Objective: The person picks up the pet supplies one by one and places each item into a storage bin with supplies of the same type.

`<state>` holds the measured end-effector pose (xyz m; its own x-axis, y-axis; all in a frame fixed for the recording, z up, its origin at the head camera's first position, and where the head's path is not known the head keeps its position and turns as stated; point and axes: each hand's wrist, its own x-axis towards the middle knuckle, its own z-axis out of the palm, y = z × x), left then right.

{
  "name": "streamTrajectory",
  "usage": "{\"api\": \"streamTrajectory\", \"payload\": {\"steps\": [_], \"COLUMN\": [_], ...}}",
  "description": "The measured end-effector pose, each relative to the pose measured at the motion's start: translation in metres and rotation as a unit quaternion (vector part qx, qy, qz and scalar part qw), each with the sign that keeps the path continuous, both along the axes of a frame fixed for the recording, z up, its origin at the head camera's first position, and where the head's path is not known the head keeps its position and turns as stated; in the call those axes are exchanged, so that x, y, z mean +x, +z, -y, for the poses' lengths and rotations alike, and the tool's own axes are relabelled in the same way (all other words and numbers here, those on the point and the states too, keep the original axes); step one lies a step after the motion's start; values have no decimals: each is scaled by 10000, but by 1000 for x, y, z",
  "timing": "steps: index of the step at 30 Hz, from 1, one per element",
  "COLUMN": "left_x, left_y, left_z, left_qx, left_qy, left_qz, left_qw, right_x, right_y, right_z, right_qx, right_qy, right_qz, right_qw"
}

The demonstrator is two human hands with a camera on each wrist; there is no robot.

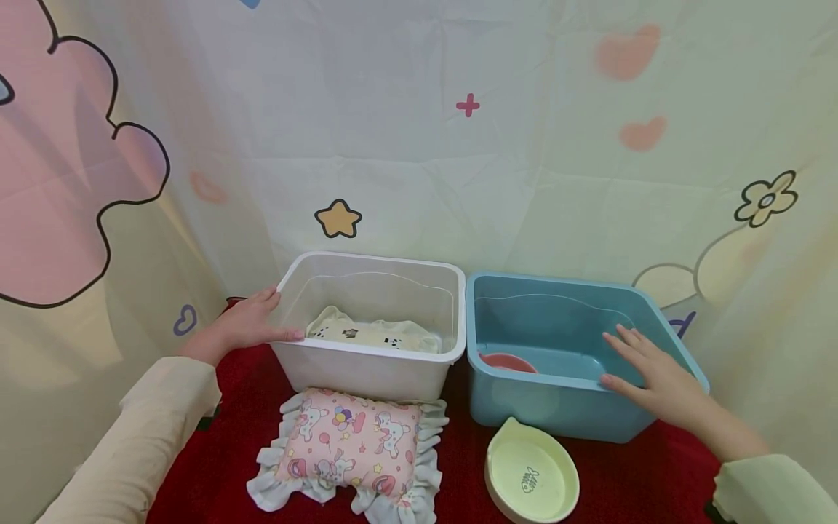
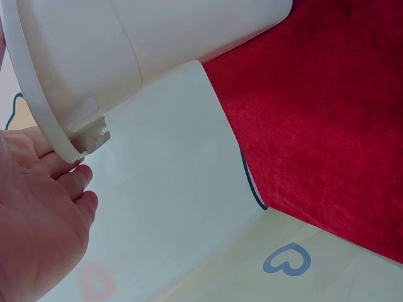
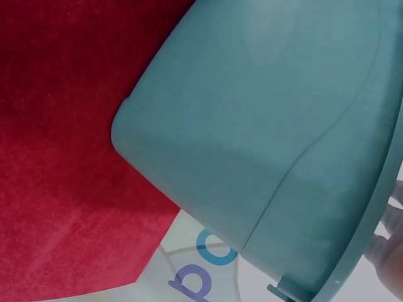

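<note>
Cream sleeve (image 1: 140, 429) near left; left hand (image 1: 245, 326), thumb apart from fingers, touches the white rectangular plastic bin (image 1: 360, 375)! Right hand (image 1: 661, 380), fingers spread, hangs over the blue rectangular plastic bin (image 1: 550, 404) at right.

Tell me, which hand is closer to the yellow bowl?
Right. The right hand is at the blue bin, behind the yellow bowl and to its right. The left hand is farther away, at the left end of the white bin.
</note>
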<state>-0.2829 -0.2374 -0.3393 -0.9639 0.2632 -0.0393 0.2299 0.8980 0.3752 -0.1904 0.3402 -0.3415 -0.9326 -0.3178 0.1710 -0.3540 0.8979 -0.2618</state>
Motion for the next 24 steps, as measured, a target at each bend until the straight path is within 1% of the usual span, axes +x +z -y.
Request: {"api": "streamTrajectory", "payload": {"steps": [7,11,17,24], "left_x": [0,0,-1,0], "left_y": [-1,-1,-3,-1], "left_z": [0,0,1,0], "left_qx": [15,24,13,76], "left_qy": [94,85,81,114], "left_qz": [78,79,78,128], "left_qw": [9999,9999,9999,9998], "right_x": [3,4,5,4], "right_y": [-4,-5,-7,-8], "right_z": [8,13,20,26], "right_qx": [23,8,45,58], "right_qy": [136,200,220,379], "right_qz": [-362,-583,-775,-1217], "right_qw": [9993,9981,9967,9918]}}
